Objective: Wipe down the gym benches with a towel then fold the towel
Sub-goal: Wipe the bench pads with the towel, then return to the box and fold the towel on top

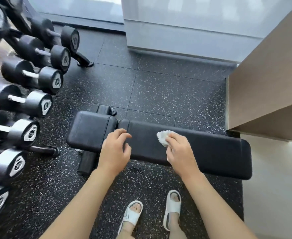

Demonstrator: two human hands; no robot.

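We are pressing a bunched white towel (pixel 163 138) onto the long pad of the black gym bench (pixel 210 152) with our right hand (pixel 180 150), fingers curled round it. Our left hand (pixel 115 149) is hovering loosely curled, holding nothing, over the bench's seat gap, beside the dumbbell rack (pixel 29 83).

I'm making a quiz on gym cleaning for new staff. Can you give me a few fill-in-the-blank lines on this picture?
1. The right hand presses a white ____ onto the bench.
2. The left hand holds ____.
3. The rack of ____ stands on the person's left.
4. On both feet are white ____.

Missing words: towel; nothing; dumbbells; slides
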